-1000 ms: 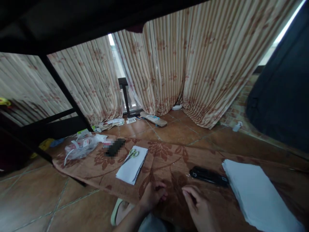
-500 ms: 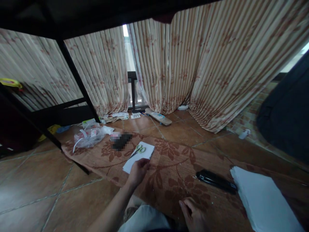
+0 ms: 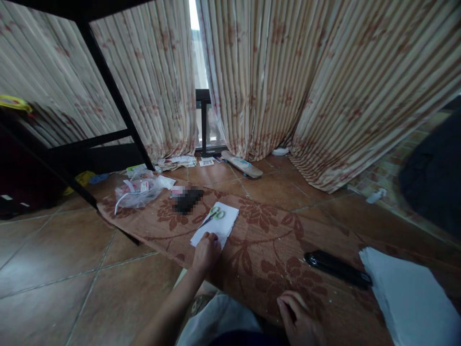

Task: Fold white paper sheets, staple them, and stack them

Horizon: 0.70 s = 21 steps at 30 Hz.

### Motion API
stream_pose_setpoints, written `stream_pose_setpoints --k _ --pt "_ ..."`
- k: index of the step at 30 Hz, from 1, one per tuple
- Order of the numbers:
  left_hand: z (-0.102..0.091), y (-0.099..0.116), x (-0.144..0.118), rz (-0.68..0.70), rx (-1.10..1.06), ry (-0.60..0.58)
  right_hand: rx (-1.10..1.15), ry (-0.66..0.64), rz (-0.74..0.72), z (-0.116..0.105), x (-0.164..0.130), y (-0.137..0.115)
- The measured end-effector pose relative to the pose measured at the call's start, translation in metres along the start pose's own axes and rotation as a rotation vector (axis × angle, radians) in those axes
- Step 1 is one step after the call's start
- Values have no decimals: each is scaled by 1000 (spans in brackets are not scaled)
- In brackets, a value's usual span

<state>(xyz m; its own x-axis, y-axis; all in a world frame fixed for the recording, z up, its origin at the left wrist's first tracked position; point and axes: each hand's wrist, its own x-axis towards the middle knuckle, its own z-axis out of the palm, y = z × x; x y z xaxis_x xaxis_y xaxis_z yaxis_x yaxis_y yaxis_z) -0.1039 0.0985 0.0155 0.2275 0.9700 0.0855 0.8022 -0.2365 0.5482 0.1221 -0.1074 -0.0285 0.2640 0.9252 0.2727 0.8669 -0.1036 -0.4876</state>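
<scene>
My left hand reaches forward and rests its fingers on the near edge of a small stack of white paper on the patterned brown rug. Green-handled scissors lie on top of that paper, beyond the fingers. My right hand stays low near my lap, fingers curled loosely, touching the rug with nothing visible in it. A black stapler lies to its upper right, beside a larger pile of white sheets.
A clear plastic bag of small items and a dark blurred object sit at the rug's far left. A skateboard lies by the striped curtains. A black metal frame stands at left on the tiled floor.
My left hand has left my lap and stretched out to the small paper stack, now touching its near edge. The view has tilted downward. My right hand has barely moved.
</scene>
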Motion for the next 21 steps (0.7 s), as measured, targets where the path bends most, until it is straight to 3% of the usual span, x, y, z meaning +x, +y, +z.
stream_pose_setpoints --k 6,12,15,21 --pt "-4 -12 8 -56 -115 25 39 -17 76 3 0 3" --pt "-8 -27 8 -135 -299 72 222 -137 239 -18 16 -9" --pt "-8 -27 6 -162 -359 100 299 -183 316 -28 26 -23" --pt "-8 -28 7 -165 -473 113 517 -158 295 -49 46 -74"
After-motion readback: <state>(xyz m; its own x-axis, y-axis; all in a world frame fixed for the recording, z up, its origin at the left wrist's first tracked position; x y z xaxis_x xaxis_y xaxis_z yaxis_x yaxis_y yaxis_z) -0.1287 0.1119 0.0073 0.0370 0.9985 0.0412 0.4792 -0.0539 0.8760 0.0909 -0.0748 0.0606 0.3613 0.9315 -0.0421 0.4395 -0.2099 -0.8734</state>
